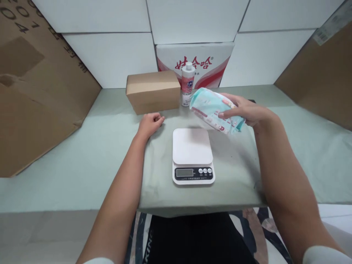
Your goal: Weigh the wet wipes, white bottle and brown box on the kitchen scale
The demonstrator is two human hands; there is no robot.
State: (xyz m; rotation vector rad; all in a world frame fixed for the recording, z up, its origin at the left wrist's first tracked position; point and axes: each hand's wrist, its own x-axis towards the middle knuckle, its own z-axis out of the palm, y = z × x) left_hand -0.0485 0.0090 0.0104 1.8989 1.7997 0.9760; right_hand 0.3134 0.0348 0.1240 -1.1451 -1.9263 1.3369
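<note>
My right hand (247, 110) grips a soft teal and white pack of wipes (211, 108) with pink print, thumb on the near side. The pack is tilted and held above the table, behind and to the right of a white kitchen scale (192, 148). On the scale's platform nothing lies, and its small display looks blank. My left hand (150, 124) rests on the table left of the scale with its fingers curled in and nothing seen in them. Just beyond it stands a plain brown cardboard box (155, 93).
A white and pink bottle (187, 86) stands right of the brown box, before a white carton with red lettering (205, 58). Large cardboard sheets (38, 95) flank the left side and the right (321, 73). A pale green cloth (110, 154) covers the table. A dark object behind my right hand is mostly hidden.
</note>
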